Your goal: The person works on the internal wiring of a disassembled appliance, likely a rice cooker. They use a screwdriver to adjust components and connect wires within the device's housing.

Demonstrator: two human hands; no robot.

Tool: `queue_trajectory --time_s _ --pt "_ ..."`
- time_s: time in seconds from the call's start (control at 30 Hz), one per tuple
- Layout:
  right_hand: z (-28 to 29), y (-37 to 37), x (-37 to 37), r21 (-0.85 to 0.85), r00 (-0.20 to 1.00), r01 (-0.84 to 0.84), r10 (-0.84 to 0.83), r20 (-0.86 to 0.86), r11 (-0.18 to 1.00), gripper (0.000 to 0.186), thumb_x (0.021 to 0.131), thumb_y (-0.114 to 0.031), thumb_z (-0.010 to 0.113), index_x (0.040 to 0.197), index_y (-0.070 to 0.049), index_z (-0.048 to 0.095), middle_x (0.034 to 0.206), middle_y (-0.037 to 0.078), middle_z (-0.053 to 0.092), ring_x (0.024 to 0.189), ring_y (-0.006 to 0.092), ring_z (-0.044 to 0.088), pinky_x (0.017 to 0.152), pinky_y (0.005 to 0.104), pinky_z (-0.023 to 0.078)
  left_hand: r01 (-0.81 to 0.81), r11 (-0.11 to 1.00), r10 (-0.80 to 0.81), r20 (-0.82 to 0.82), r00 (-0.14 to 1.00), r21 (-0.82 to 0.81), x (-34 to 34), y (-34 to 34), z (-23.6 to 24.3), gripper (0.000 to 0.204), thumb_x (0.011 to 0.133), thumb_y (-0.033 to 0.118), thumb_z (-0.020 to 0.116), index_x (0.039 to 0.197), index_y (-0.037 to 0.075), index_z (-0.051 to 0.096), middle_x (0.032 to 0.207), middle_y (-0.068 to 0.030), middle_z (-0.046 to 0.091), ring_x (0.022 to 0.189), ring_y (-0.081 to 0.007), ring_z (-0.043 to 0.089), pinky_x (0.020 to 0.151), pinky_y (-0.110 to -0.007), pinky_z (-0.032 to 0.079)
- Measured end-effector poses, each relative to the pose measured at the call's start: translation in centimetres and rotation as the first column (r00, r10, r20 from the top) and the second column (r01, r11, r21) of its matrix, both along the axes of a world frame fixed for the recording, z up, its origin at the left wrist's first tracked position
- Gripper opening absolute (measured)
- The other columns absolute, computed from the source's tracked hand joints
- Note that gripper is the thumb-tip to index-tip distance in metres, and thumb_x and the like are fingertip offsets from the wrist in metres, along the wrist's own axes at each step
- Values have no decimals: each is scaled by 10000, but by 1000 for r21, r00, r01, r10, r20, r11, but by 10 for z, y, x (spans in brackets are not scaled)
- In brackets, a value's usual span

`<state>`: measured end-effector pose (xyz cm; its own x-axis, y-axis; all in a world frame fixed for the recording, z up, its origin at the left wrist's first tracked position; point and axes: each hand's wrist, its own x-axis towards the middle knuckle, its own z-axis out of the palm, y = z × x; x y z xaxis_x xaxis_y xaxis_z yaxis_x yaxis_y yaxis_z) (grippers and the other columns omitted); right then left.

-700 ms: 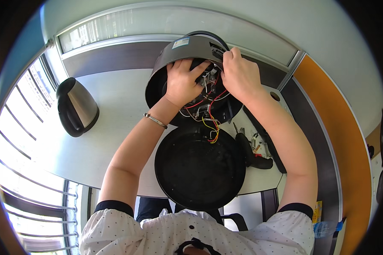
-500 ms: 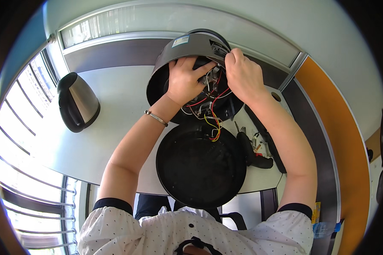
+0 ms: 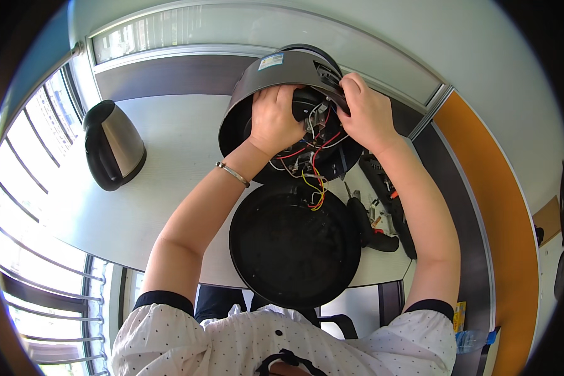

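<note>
At the far left of the white table [image 3: 169, 163] a steel kettle [image 3: 111, 150] with a black handle stands upright, well apart from my hands. Next comes my left hand [image 3: 274, 122], a thin bracelet [image 3: 233, 173] on its wrist; it reaches into the open underside of the dark round cooker shell [image 3: 266, 81], which is tipped on its side at the back of the table, and its fingers curl down among the inner parts. I cannot tell whether they grip anything there. Red, yellow and white wires [image 3: 313, 172] hang out of the shell and trail down to the black round base plate [image 3: 294, 244], which lies flat just in front of it, near the table's edge. My right hand [image 3: 370, 113] is closed over the shell's upper right rim, thumb and fingers pinching a dark bracket there. Right of the plate lie a black-handled screwdriver [image 3: 365, 219] and a long dark tool case [image 3: 391, 203].
</note>
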<state>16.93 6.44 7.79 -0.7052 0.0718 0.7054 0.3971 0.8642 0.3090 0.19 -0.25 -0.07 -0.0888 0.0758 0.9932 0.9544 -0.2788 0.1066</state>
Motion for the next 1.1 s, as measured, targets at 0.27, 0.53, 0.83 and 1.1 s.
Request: queue_trajectory --time_s 0.27,0.53,0.83,1.1 --pt "-3 2 4 -63 999 -12 10 -35 998 326 726 -96 684 1000 -50 514 1024 57 557 782 311 615 633 386 487 -36 998 33 -48 998 -45 2 -4 5 565 601 247 786 1108 84 596 1041 -104 613 996 -321 575 889 -435 407" --pt "-9 -6 10 15 997 69 -69 -25 997 350 663 -92 720 968 -58 552 977 38 552 781 250 628 620 357 499 53 998 -54 -74 996 -20 4 2 2 503 573 141 750 1059 96 630 1027 -85 631 972 -290 601 885 -411 408" --pt "-14 -1 6 92 996 17 -9 -92 996 365 650 -85 737 967 -69 556 953 29 555 747 234 632 587 342 496 74 996 -71 -66 995 41 5 3 1 484 562 120 749 1028 93 622 1006 -80 611 987 -307 575 894 -425 408" --pt "-22 9 -6 244 983 66 -21 -183 968 232 685 -35 616 892 -55 514 861 58 531 593 201 611 459 325 484 5 1000 -5 11 1000 25 4 4 -2 576 555 154 788 1086 75 578 1038 -117 577 1004 -338 541 891 -447 419"
